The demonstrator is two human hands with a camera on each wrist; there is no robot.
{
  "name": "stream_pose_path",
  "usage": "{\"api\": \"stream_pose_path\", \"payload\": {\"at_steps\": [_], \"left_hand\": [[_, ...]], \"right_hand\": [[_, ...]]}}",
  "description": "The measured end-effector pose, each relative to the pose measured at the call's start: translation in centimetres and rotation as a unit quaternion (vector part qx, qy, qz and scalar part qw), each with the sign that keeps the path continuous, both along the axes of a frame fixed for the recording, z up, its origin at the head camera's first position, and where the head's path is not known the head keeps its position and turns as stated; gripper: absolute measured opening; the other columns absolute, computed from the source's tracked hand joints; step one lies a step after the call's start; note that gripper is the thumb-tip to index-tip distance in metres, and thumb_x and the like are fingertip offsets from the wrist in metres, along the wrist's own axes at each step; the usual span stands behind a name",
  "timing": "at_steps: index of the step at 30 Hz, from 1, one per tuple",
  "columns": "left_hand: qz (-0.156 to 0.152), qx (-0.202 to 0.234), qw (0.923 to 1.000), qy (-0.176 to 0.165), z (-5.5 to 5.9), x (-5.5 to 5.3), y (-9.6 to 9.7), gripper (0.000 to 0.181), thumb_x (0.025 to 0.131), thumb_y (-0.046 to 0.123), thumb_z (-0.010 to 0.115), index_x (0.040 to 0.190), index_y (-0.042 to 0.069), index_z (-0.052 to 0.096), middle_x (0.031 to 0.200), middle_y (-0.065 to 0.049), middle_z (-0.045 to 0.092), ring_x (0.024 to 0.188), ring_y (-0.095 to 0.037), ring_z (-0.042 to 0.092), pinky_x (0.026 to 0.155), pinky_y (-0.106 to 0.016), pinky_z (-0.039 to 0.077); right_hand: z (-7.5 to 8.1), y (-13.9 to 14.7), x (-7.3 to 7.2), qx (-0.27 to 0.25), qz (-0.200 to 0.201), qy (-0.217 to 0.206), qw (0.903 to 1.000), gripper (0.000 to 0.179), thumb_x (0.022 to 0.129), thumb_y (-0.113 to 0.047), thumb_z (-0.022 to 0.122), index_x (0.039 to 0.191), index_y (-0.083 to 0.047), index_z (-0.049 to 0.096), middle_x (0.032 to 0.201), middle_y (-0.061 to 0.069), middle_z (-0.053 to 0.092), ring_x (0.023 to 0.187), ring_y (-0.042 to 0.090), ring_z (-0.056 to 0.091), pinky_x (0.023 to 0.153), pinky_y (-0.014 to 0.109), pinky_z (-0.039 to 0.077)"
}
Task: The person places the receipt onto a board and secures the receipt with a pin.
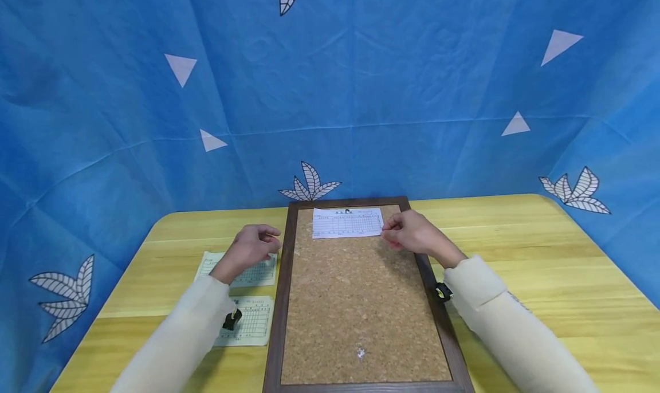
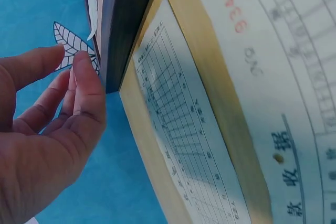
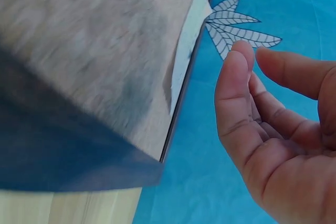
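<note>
A framed cork board lies in front of me with a printed receipt slip at its far end. A small pin sits at the slip's top edge; in the right wrist view the slip lifts a little off the cork at its near end. My right hand hovers by the slip's right edge, its fingers loosely bent with nothing between thumb and fingertips. Left of the frame, my left hand hangs over a greenish receipt pad, likewise loosely bent and holding nothing.
A second receipt pad lies nearer on the wooden table, partly under my left sleeve. Several small shiny pieces lie bunched on the near cork. A blue patterned curtain hangs behind the table and along its sides.
</note>
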State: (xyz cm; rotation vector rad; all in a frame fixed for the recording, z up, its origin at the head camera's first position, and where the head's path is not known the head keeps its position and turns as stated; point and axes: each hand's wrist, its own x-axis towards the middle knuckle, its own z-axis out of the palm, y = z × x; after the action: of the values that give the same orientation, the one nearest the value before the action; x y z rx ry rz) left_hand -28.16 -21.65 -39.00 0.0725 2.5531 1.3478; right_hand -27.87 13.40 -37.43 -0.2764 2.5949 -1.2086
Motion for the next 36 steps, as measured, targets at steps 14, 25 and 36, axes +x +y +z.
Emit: {"api": "stream_pose_path", "payload": {"at_steps": [14,25,36], "left_hand": [[-0.018,0.002,0.9998,-0.012,0.4,0.9,-2.1,0.04,0.098,0.013,0.063,0.133,-0.005,0.057,0.116,-0.018,0.064,0.1,-0.031,0.064,0.08,-0.044,0.054],[-0.028,-0.008,0.9995,-0.015,1.0,1.2,-3.5,0.038,0.099,0.015,0.062,0.131,-0.005,0.057,0.111,-0.015,0.065,0.1,-0.034,0.065,0.081,-0.045,0.055],[-0.024,-0.002,0.9995,-0.023,0.7,1.8,-5.3,0.041,0.097,0.012,0.065,0.13,-0.009,0.055,0.111,-0.017,0.063,0.093,-0.03,0.065,0.075,-0.04,0.057]], "right_hand": [[0.0,2.0,2.2,-0.004,0.025,0.003,0.9997,0.017,0.098,-0.003,0.058,0.106,0.011,0.064,0.075,0.008,0.063,0.067,0.017,0.061,0.068,0.038,0.056],[-0.6,4.3,3.8,-0.044,-0.002,-0.03,0.9986,0.02,0.099,-0.005,0.059,0.109,0.012,0.063,0.083,0.013,0.064,0.073,0.018,0.062,0.069,0.036,0.056],[-1.7,5.9,4.7,-0.074,-0.02,-0.065,0.9949,0.019,0.097,-0.005,0.063,0.108,0.01,0.062,0.086,0.011,0.064,0.075,0.019,0.062,0.069,0.036,0.056]]}}
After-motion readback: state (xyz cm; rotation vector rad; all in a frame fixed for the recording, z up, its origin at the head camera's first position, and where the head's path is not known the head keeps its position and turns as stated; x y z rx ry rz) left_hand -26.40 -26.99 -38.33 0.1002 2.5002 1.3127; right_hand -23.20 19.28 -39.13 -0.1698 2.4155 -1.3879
